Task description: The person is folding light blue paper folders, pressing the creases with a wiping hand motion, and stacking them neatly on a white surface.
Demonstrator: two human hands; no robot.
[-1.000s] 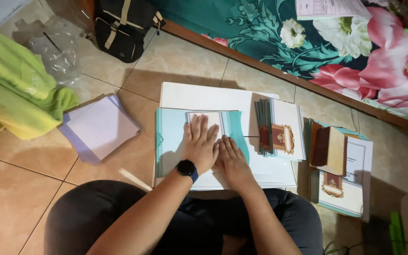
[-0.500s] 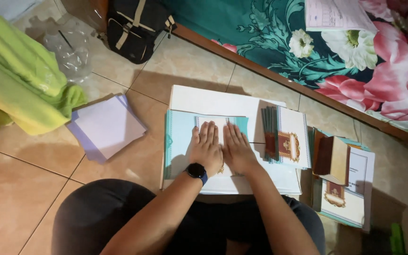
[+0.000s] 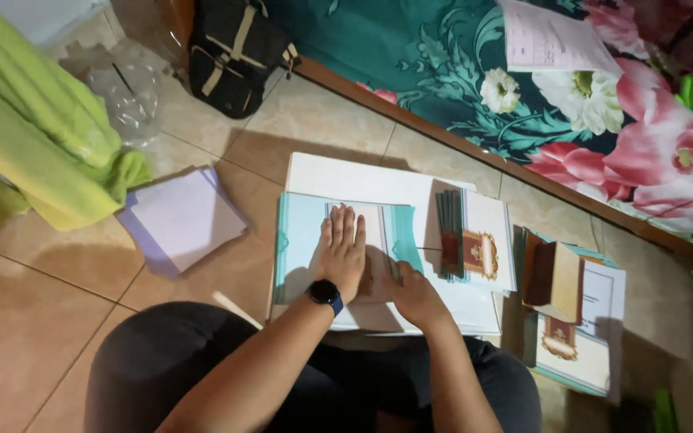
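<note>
I sit on a tiled floor with a light blue folded card (image 3: 298,240) lying on a large white sheet (image 3: 346,178) in front of my knees. My left hand (image 3: 341,251), with a dark watch on the wrist, lies flat on the card's white middle panel, fingers together and stretched out. My right hand (image 3: 411,293) rests beside it, lower and to the right, pressing the card near its blue right flap (image 3: 404,239). Neither hand grips anything.
A stack of white cards with a red and gold emblem (image 3: 479,240) lies right of the hands, and more booklets (image 3: 575,317) further right. Lilac paper sheets (image 3: 180,216) lie to the left beside green cloth (image 3: 38,152). A black bag (image 3: 234,52) and a floral mattress (image 3: 523,88) are beyond.
My right hand has slid down and to the right off the middle panel, toward the blue flap. The left hand stays flat on the card. The view has shifted slightly.
</note>
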